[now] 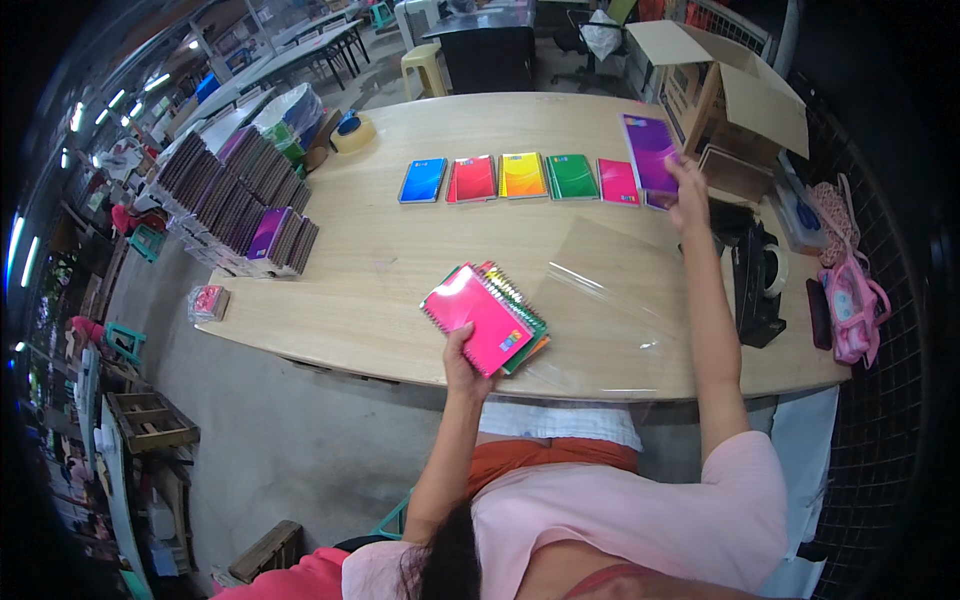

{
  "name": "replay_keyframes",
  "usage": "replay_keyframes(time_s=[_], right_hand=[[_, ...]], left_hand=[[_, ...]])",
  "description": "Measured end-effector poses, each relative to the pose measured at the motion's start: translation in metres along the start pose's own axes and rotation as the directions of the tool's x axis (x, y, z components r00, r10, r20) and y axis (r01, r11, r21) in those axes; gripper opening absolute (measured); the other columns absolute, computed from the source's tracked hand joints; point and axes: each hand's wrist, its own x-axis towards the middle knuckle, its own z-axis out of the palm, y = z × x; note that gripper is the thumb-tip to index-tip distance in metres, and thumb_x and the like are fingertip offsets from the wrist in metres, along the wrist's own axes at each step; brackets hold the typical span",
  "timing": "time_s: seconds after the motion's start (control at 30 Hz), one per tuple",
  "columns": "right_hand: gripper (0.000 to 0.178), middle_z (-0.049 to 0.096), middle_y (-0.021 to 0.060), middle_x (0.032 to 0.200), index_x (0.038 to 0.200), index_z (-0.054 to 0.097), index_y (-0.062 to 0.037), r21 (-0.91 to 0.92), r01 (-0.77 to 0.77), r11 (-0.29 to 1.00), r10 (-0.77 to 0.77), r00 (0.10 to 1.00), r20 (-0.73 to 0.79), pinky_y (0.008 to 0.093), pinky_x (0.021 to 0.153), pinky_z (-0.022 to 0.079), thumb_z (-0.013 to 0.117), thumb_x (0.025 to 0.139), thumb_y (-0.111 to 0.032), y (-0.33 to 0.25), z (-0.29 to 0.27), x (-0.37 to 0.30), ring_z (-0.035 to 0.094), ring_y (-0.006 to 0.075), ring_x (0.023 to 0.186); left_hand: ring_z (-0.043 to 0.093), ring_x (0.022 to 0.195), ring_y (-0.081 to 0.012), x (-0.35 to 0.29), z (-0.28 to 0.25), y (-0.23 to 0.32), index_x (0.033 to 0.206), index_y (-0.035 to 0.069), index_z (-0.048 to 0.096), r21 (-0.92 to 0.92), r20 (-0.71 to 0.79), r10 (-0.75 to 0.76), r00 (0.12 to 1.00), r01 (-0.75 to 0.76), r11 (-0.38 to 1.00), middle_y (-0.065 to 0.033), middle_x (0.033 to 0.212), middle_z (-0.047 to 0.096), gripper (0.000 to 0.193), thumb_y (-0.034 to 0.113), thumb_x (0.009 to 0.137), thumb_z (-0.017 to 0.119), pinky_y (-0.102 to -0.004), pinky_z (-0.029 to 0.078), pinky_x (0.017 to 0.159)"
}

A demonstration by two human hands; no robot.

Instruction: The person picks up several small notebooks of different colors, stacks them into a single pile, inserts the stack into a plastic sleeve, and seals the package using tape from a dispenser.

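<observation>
My left hand [465, 365] grips a small stack of spiral notebooks, a pink notebook [482, 318] on top with green and other colours fanned out beneath. Up at the far right, my right hand [687, 190] pinches a purple notebook [650, 150] by its lower right corner, raised above the table. Below it a bit of another purple cover shows. A row of notebooks runs leftward from there: a pink one [618, 182], green [572, 177], yellow [523, 175], red [472, 178] and blue [423, 181]. A clear plastic bag [610, 300] lies flat between my arms.
Tall stacks of spiral notebooks [225, 195] stand at the table's left, near a tape roll [353, 134]. A small wrapped pack [208, 303] sits at the left corner. On the right are an open cardboard box [735, 90], a black tape dispenser [752, 285] and a pink pouch [853, 310].
</observation>
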Motion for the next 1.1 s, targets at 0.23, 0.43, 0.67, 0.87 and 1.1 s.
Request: replay_keyframes(time_s=[0.23,0.43,0.67,0.87,1.1], right_hand=[[0.039,0.046,0.0167,0.109,0.109,0.044,0.0010,-0.598,0.388,0.701,-0.145,0.899,0.413,0.0364,0.096,0.042,0.070,0.088,-0.020,0.068,0.065,-0.230,0.049,0.0264,0.107],[0.074,0.044,0.0179,0.139,0.145,0.028,-0.0039,-0.154,0.113,0.982,-0.047,0.924,0.380,0.0379,0.108,0.038,0.070,0.090,-0.031,0.037,0.066,-0.262,0.047,0.0267,0.128],[0.085,0.048,0.0166,0.142,0.148,0.033,-0.0038,0.199,-0.773,0.603,0.482,0.551,0.682,0.0441,0.102,0.049,0.074,0.085,-0.043,-0.016,0.029,-0.247,0.056,0.0291,0.122],[0.086,0.057,0.0130,0.128,0.141,0.039,-0.0020,0.053,-0.239,0.970,0.186,0.861,0.473,0.0375,0.103,0.046,0.084,0.068,-0.011,0.001,0.013,-0.224,0.058,0.0224,0.116],[0.116,0.050,0.0114,0.132,0.146,0.031,-0.0008,-0.184,0.298,0.937,-0.231,0.921,0.313,0.0349,0.106,0.039,0.093,0.059,-0.045,0.061,-0.001,-0.200,0.048,0.0205,0.124]], left_hand=[[0.063,0.112,-0.0274,-0.014,0.040,-0.044,0.136,0.001,0.046,-0.034,0.213,-0.088,0.973,0.097,0.995,-0.0133,0.126,0.061,0.055,0.042,0.100,0.050,-0.0437,0.053,0.096],[0.062,0.114,-0.0244,-0.028,0.042,-0.030,0.127,-0.005,0.048,0.383,0.336,0.053,0.940,-0.188,0.905,-0.0186,0.126,0.060,0.053,0.015,0.083,0.071,-0.0367,0.053,0.093],[0.048,0.132,-0.0261,-0.040,0.127,0.056,0.128,0.024,0.056,-0.054,0.953,-0.301,0.021,-0.970,-0.238,0.0008,0.135,0.058,0.053,0.011,0.079,0.071,-0.0653,0.022,0.113],[0.016,0.150,-0.0289,0.012,0.118,0.011,0.154,0.019,0.028,0.456,0.669,0.206,0.714,-0.614,0.644,-0.0115,0.157,0.030,0.109,0.043,0.064,0.085,-0.0563,0.009,0.119],[0.048,0.126,-0.0245,0.057,0.085,-0.075,0.147,0.002,0.030,0.556,0.710,-0.061,0.702,-0.505,0.660,-0.0148,0.134,0.049,0.117,0.054,0.061,0.089,-0.0375,0.037,0.108]])
